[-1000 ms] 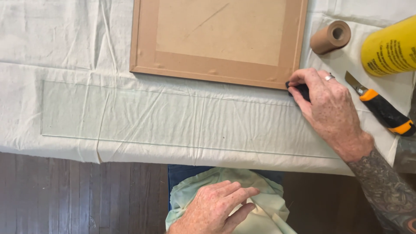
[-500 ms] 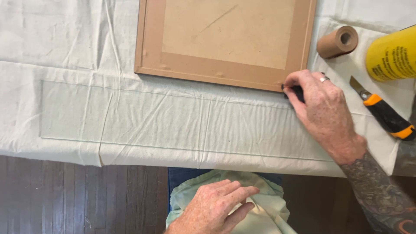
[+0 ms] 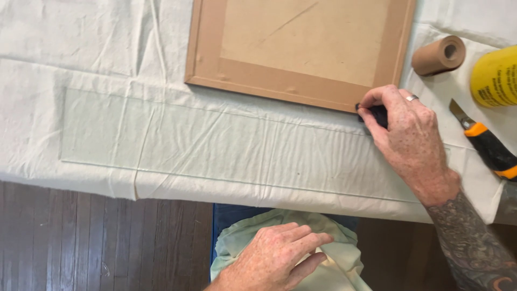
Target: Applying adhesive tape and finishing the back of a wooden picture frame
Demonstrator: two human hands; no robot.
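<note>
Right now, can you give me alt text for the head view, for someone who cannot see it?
A right hand pinches a small dark tool at the corner of a brown frame back, above a clear glass strip on a white cloth. The left hand rests on a pale green rag below.

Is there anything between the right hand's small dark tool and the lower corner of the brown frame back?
Nothing visible. The right hand pinches a small dark tool right at the lower right corner of the brown frame back. The utility knife and paper roll lie off to the right, apart.
</note>
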